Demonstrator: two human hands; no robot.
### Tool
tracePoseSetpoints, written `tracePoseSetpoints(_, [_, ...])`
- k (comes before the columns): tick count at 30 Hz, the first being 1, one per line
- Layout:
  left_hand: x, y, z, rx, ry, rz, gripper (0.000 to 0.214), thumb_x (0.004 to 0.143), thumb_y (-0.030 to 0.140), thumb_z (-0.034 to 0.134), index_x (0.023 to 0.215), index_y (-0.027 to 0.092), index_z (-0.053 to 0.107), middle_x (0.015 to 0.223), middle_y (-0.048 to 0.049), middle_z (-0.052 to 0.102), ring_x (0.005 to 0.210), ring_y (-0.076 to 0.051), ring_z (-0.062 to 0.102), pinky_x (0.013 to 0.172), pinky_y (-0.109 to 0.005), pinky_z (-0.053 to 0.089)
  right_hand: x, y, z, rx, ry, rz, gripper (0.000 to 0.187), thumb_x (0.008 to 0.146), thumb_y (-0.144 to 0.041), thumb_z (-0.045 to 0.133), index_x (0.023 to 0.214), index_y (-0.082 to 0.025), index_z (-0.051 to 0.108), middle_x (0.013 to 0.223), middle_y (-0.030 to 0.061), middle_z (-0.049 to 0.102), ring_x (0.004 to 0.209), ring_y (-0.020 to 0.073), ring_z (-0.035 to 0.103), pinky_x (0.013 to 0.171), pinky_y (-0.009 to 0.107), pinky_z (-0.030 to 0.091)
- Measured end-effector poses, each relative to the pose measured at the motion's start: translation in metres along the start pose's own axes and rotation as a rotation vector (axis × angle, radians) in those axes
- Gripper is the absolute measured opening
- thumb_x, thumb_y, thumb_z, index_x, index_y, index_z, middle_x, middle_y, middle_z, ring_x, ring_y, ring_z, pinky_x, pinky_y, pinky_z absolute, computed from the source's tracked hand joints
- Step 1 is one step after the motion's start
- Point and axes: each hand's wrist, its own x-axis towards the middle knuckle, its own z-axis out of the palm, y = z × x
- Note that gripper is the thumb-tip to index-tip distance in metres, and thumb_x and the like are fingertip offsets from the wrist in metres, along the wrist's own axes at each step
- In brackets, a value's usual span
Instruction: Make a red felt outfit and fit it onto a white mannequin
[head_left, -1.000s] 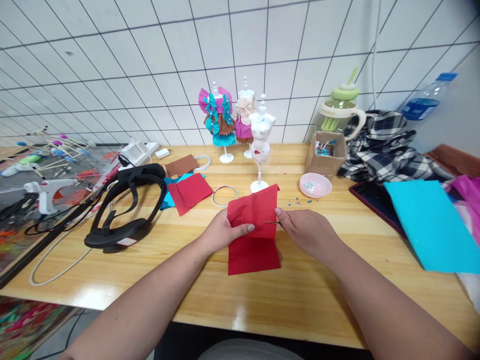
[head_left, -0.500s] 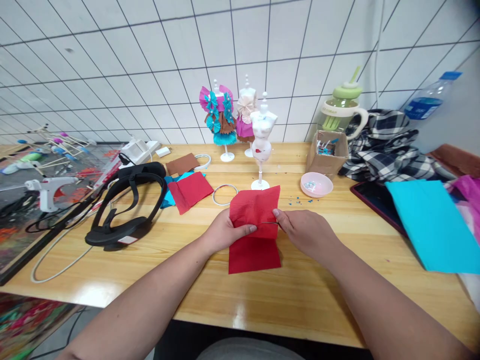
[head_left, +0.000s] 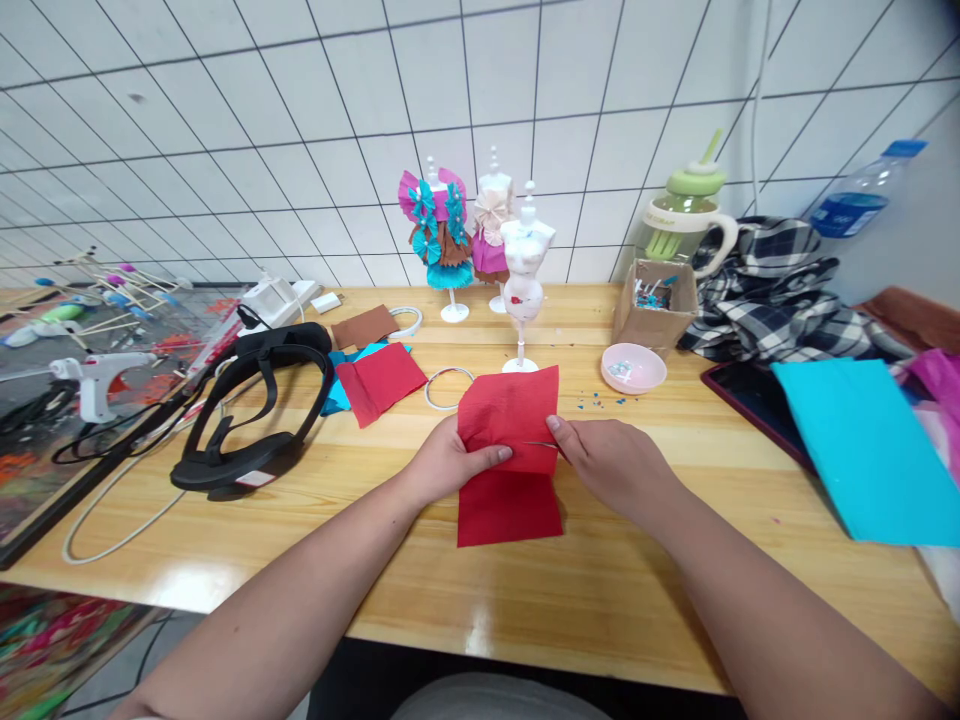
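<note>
one left thumb (head_left: 493, 457) on red paper (head_left: 510, 402)

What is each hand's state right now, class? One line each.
Left hand: closed on the red paper, thumb on top.
Right hand: closed on a thin tool, mostly hidden, at the paper's right edge.

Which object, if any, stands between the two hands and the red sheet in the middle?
Nothing visible blocks them. The left hand grips the red sheet directly. The right hand is at the sheet's right edge; the thin blade it holds reaches onto the sheet.
</note>
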Motion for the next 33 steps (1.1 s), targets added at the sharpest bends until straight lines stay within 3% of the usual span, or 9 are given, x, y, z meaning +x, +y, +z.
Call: tracePoseSetpoints(33, [0.0002,-0.0006,-0.0012,0.060,0.011,0.039,0.043,0.072,0.035,0.077,0.106,0.013,0.063,0.110,-0.0116,0.071,0.101,-0.029,0.066,0.087,-0.038,0.053,0.0007,0.0024,-0.0001,-0.048,-0.024,0.027,0.070,0.099,-0.053,0.008,0.081,-0.023,0.069,0.084,0.0073,0.073,0.080,0.0243,0.066,0.058,0.030,0.033])
